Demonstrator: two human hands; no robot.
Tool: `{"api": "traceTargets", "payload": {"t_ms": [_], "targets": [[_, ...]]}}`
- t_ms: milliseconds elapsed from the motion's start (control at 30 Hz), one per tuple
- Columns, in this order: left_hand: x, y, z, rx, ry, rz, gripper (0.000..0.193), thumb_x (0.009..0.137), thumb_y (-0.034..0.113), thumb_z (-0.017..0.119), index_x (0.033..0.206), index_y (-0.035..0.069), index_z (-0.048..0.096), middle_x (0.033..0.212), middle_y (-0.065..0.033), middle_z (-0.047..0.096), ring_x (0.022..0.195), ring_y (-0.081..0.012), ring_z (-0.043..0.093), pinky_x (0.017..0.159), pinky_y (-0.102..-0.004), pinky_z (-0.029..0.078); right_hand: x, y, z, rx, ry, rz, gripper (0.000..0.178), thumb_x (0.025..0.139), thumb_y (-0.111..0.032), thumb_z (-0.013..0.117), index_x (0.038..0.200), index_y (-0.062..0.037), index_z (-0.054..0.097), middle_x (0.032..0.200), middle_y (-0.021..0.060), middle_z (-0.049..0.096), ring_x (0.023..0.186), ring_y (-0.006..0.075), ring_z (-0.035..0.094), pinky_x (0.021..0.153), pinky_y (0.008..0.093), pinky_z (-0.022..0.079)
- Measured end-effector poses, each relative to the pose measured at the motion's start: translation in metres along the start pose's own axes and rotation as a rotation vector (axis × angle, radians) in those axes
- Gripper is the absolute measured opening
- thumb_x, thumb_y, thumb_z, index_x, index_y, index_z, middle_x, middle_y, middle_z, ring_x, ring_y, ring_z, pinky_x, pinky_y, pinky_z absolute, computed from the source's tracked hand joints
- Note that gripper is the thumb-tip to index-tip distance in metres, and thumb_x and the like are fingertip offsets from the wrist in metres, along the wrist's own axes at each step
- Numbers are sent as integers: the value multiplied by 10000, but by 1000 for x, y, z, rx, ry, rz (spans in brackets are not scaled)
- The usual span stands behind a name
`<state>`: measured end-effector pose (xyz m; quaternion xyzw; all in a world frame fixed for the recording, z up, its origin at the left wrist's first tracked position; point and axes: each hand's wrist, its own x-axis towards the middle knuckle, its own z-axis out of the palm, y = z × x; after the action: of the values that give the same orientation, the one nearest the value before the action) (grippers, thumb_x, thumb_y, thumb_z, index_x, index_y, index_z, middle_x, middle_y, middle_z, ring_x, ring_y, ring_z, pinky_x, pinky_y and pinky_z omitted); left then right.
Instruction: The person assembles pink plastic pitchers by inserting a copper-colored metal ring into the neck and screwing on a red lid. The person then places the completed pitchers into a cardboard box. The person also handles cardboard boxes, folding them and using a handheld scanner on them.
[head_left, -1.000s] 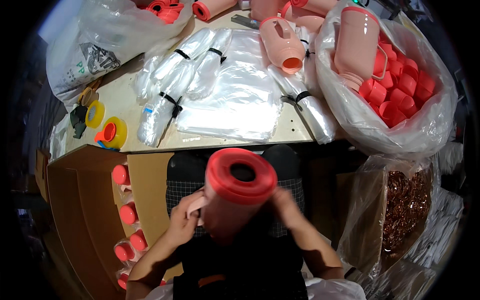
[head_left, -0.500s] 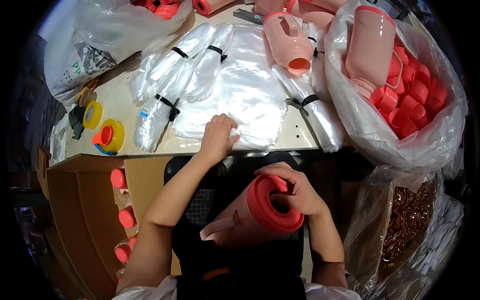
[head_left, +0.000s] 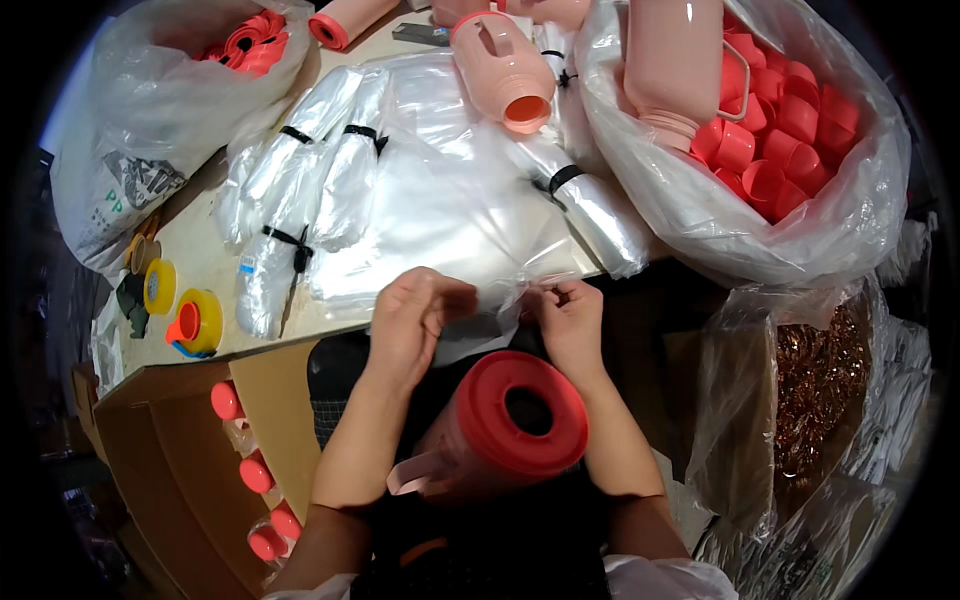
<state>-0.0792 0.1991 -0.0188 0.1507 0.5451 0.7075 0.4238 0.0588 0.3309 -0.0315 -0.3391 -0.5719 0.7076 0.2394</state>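
A clear plastic bag [head_left: 490,318] stretches between my hands at the table's front edge, its near end lifted off the flat stack of clear bags [head_left: 420,225]. My right hand [head_left: 568,325] pinches its edge between thumb and fingers. Curled at the opposite side, my left hand [head_left: 412,320] has its fingertips closed at the film; what lies right under them is partly hidden. On my lap leans a pink jug body [head_left: 455,445], with a red ring-shaped end [head_left: 560,415] facing up around a dark round hole. Its handle [head_left: 415,472] points left. Neither hand touches it.
Rolled bag bundles [head_left: 345,190] with black ties flank the stack. Behind lies another pink jug [head_left: 500,75]. A sack of red cups [head_left: 790,130] stands right, a white sack [head_left: 150,120] left. Tape rolls [head_left: 205,320] sit near the left edge, above an open carton [head_left: 190,470].
My right hand has left the jug's red end and moved up to the bag's edge. My left hand has drawn back toward me, lifting film from the stack. The view has shifted.
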Motion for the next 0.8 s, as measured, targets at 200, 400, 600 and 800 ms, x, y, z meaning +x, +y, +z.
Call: {"api": "traceTargets", "payload": {"t_ms": [200,400,600,800], "targets": [[-4,-7,10,572,56,461,53,958,22,623,1007,13,641,911,-72,677,863,-159,639,808,-283,511,-11,-11,12,59,-144,-64,76,934,-2,643,875,43,661,780,44,685,696,65,607,634,216,485],[-5,21,3,29,-200,109,158,911,-107,612,1034,-31,675,1011,-83,676,948,-133,621,836,-266,504,-15,0,-1,73,52,-80,85,944,-25,663,891,40,676,822,47,695,734,56,606,663,229,498],[-12,1,1,-127,-220,219,96,1008,30,545,1063,25,624,923,-47,660,852,-148,645,785,-272,527,-13,-5,-20,-379,-129,-132,232,857,-51,734,1064,19,657,1037,83,715,862,112,639,737,257,505],[-2,-7,-57,437,-226,18,36,1007,98,589,990,73,569,762,50,520,710,-26,491,642,-207,429,1,39,-65,787,403,134,37,969,-24,544,992,-46,562,888,54,623,702,145,604,655,256,550]]}}
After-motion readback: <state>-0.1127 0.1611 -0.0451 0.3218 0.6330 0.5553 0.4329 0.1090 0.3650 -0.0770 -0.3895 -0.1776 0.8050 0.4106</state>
